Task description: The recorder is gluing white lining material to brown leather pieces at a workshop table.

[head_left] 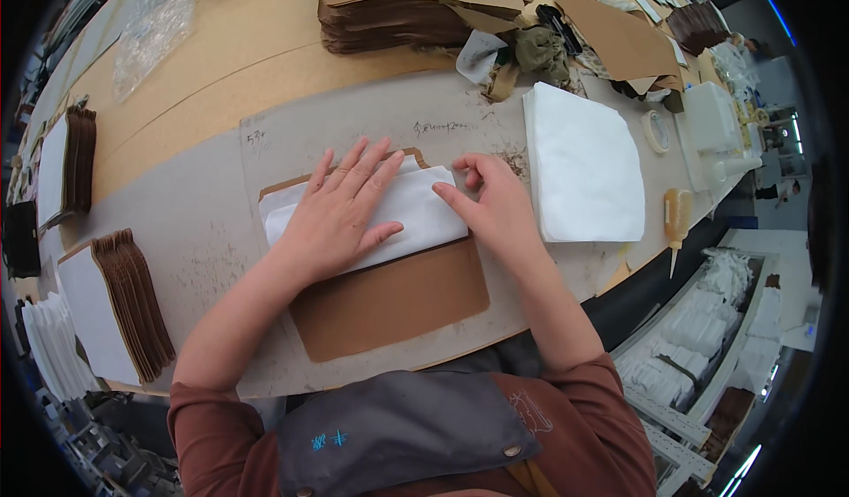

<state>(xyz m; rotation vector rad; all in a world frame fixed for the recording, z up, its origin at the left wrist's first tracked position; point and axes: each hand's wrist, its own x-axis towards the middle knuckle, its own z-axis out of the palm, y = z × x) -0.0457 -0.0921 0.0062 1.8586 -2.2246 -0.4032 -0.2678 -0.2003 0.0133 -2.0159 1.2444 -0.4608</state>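
A brown leather-like panel lies flat in front of me, its near half bare. Across its far half rests a white soft sheet, folded or layered, with brown edging showing beyond it. My left hand presses flat on this sheet, fingers spread and thumb out to the side. At the sheet's right end is my right hand, thumb tip touching or just over the edge. Its fingers are loosely bent, with a gap between them and the thumb and nothing visible in it.
A stack of white sheets stands to the right, near a glue bottle and a tape roll. Brown panels are piled at the back. Bundles of brown-edged pieces line the left, and a grey board covers the table.
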